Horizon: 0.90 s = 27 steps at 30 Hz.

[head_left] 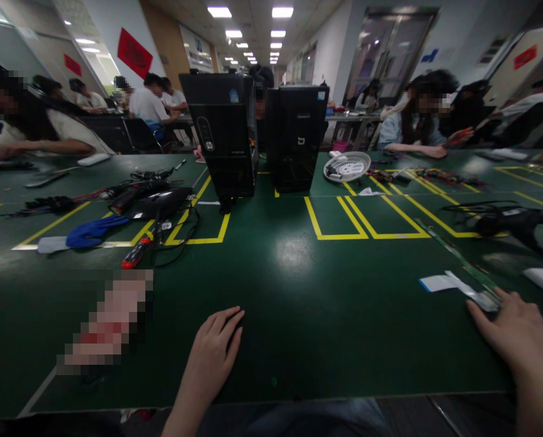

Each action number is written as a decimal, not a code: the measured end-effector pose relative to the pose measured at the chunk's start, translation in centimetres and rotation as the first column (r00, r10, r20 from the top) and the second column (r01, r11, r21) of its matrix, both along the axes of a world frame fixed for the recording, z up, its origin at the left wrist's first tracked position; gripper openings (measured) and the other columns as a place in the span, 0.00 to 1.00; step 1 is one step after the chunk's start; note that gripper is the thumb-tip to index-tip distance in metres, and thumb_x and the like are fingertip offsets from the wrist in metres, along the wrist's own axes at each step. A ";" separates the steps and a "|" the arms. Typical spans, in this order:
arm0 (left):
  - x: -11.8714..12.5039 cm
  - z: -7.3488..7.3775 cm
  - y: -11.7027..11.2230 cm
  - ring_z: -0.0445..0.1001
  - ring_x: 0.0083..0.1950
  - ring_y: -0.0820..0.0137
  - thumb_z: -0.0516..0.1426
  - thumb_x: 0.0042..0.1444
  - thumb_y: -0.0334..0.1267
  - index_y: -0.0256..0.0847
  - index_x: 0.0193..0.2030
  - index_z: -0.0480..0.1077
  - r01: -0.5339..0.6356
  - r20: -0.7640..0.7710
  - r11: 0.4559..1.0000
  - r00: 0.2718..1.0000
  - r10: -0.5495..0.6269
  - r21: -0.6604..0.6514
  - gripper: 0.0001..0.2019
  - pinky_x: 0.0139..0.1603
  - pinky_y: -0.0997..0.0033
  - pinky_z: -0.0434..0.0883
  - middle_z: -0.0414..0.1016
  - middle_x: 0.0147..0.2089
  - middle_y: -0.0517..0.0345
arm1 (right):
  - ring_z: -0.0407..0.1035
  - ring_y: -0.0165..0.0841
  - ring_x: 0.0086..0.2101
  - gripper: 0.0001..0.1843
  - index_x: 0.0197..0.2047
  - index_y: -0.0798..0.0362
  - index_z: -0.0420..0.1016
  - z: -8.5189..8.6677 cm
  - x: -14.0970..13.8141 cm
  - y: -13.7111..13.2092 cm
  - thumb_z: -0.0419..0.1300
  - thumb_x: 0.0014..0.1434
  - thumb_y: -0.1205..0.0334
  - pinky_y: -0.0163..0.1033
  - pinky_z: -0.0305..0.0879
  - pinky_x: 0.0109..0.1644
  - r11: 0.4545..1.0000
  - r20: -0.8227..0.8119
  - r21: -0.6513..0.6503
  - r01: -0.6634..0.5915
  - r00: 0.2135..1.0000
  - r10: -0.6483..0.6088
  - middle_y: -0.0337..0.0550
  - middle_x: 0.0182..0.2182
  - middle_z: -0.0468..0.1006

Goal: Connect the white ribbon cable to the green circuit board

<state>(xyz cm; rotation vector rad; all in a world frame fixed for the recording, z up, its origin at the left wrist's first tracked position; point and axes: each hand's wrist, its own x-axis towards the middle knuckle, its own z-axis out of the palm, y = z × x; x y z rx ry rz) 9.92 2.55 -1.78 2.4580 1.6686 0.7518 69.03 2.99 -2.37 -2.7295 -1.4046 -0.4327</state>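
Observation:
My left hand lies on the green tabletop near the front edge, fingers stretched out and nothing in it. At the right, my right hand grips the near end of a long, narrow green circuit board strip, thumb and index finger on either side. Part of that end is hidden under the fingers. A white flat ribbon cable with a blue tip runs from beside the strip to near my thumb.
Two black computer towers stand mid-table. At left are a blue glove, a red-and-black screwdriver and cables. A white round basket and a black cabled device are to the right. People sit across the table.

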 end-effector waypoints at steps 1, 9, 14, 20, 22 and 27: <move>0.0 0.0 0.0 0.70 0.56 0.58 0.50 0.65 0.36 0.43 0.57 0.69 0.000 0.002 1.000 1.000 0.000 0.004 0.16 0.55 0.51 0.70 0.72 0.56 0.50 | 0.55 0.52 0.59 0.43 0.65 0.66 0.59 0.1 -0.1 -0.1 0.30 0.64 0.41 0.52 0.56 0.54 1.000 0.007 0.005 -0.029 1.000 0.029 0.68 0.61 0.60; 0.0 -0.2 0.1 0.70 0.55 0.58 0.50 0.66 0.36 0.41 0.56 0.70 -0.004 -0.010 1.000 1.000 0.004 0.015 0.15 0.55 0.52 0.70 0.72 0.55 0.50 | 0.58 0.53 0.57 0.36 0.64 0.50 0.65 0.7 -0.5 0.2 0.37 0.63 0.42 0.54 0.57 0.55 0.994 -0.135 -0.100 -0.052 0.990 0.039 0.48 0.65 0.59; 0.0 -0.2 0.1 0.70 0.56 0.58 0.50 0.66 0.37 0.41 0.57 0.69 0.003 -0.012 1.000 1.000 -0.003 0.013 0.16 0.56 0.52 0.70 0.72 0.56 0.50 | 0.61 0.53 0.55 0.37 0.58 0.59 0.71 0.6 -0.3 0.3 0.37 0.62 0.43 0.53 0.59 0.56 0.998 -0.177 -0.049 -0.036 0.984 0.027 0.55 0.61 0.66; 0.0 -0.2 0.0 0.69 0.56 0.59 0.49 0.66 0.36 0.42 0.57 0.69 0.000 -0.015 1.000 1.000 0.000 -0.006 0.16 0.56 0.51 0.70 0.71 0.56 0.50 | 0.64 0.51 0.55 0.36 0.54 0.56 0.72 0.0 0.2 -0.2 0.36 0.61 0.41 0.52 0.65 0.52 0.994 -0.236 0.109 -0.017 0.971 0.043 0.60 0.56 0.68; 0.0 -0.2 0.1 0.69 0.56 0.58 0.49 0.66 0.36 0.41 0.57 0.69 0.005 -0.013 1.000 1.000 -0.005 -0.003 0.16 0.56 0.51 0.70 0.71 0.56 0.49 | 0.61 0.50 0.58 0.37 0.56 0.56 0.71 -0.3 0.3 -0.1 0.37 0.61 0.41 0.51 0.62 0.56 0.992 -0.257 0.111 -0.058 0.963 0.085 0.59 0.59 0.65; 0.1 -0.1 0.1 0.70 0.55 0.59 0.50 0.66 0.36 0.41 0.56 0.69 0.001 0.000 1.000 1.000 -0.001 0.009 0.15 0.55 0.51 0.71 0.72 0.55 0.49 | 0.56 0.48 0.61 0.38 0.59 0.65 0.68 -0.9 -1.8 -0.1 0.35 0.63 0.46 0.50 0.52 0.65 0.958 -0.301 0.068 -0.278 0.910 0.286 0.64 0.60 0.63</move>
